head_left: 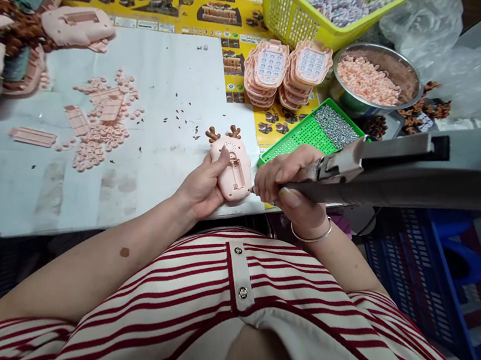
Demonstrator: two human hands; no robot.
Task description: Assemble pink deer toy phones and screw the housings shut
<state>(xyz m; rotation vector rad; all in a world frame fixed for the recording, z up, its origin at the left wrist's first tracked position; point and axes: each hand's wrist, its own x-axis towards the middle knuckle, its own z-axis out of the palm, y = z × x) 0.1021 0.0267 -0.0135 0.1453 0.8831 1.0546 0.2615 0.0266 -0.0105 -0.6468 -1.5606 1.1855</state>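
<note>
A pink plastic toy housing (227,182) with brown antlers and an open battery compartment lies back side up near the table's front edge. My left hand (206,187) holds it from the left, thumb on its upper face beside the compartment. Wrapped round the front of a long grey power screwdriver (399,177) is my right hand (291,179). The screwdriver lies sideways, and its tip meets the housing's lower right corner. Right behind my right hand stands a green perforated tray (293,144) with small silver screws.
Small pink parts (99,136) lie on the white table sheet (157,84), more housings (76,25) at the far left. Stacked pink keypad panels (270,67), a yellow basket (349,33) and a metal bowl (416,86) of pink pieces stand behind the tray. Blue crates (450,294) are below right.
</note>
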